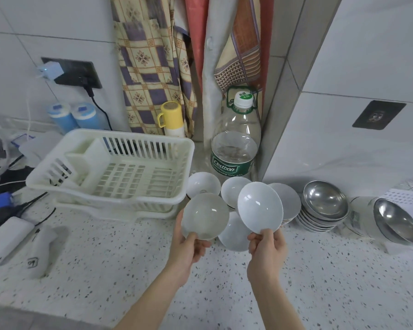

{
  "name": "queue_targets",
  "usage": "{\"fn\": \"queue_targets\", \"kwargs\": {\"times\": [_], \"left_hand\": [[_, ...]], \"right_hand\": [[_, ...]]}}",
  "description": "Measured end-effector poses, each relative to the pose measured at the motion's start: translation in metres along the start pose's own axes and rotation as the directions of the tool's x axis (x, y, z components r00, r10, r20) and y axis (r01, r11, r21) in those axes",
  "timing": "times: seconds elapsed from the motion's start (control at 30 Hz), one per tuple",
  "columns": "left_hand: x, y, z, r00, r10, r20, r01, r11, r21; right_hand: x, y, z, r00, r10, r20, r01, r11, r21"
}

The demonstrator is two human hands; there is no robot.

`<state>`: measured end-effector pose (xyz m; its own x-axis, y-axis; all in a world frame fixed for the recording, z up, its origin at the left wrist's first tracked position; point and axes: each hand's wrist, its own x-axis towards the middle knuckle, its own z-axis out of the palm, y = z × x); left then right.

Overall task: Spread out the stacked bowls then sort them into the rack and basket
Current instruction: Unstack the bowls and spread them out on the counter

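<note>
On the speckled counter, head view: the only camera, looking down past both forearms at the worktop (134, 258).
Left hand: the left hand (188, 244) pinches a pale bowl (205, 216) by its near rim, thumb on the inside, fingers behind; the bowl is lifted and tipped toward the camera.
Right hand: the right hand (267, 246) pinches a white bowl (260, 208) at its lower rim, thumb in front, fingers curled behind; this bowl is also raised and tilted.
Bowls already laid out: a left white bowl (203, 183) and a middle white bowl (231, 191) sit open side up behind the held ones; another white bowl (234, 234) lies under the two hands, and a further one (289, 201) tops a short white pile.
Metal bowls: a steel stack (324, 206) stands to the right, near a lone steel bowl (396, 222) resting tilted on a perforated white basket (405, 198).
Rack: the cream dish rack (119, 167) sits left of the bowls, nothing visible in it.
Handling: the white bowls look rigid, glazed, smooth and breakable; I judge them light enough for a rim pinch, but slippery, so thumb inside and fingers under the wall is the safer hold, set down gently.
</note>
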<state>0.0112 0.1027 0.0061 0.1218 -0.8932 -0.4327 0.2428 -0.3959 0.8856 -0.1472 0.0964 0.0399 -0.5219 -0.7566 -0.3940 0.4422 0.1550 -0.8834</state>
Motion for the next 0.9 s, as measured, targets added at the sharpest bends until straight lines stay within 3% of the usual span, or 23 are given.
{"fn": "queue_targets", "kwargs": {"times": [0.17,0.47,0.67,0.9], "left_hand": [[-0.031,-0.028,-0.04,0.993,-0.047,-0.111,0.039,0.997,-0.073],[-0.05,-0.028,-0.124,0.949,-0.039,-0.311,-0.013,0.986,-0.164],[-0.035,-0.014,-0.189,0.953,-0.044,-0.3,0.005,0.992,-0.129],[-0.008,0.0,-0.246,0.961,-0.005,-0.276,0.021,0.998,0.057]], "right_hand": [[-0.016,0.01,-0.014,0.997,0.057,0.052,-0.051,0.993,-0.106],[-0.048,0.049,0.0,0.983,0.134,0.128,-0.101,0.966,-0.238],[-0.078,0.09,0.043,0.976,0.12,0.183,-0.073,0.967,-0.246],[-0.116,0.141,0.084,0.967,0.142,0.211,-0.061,0.935,-0.35]]}}
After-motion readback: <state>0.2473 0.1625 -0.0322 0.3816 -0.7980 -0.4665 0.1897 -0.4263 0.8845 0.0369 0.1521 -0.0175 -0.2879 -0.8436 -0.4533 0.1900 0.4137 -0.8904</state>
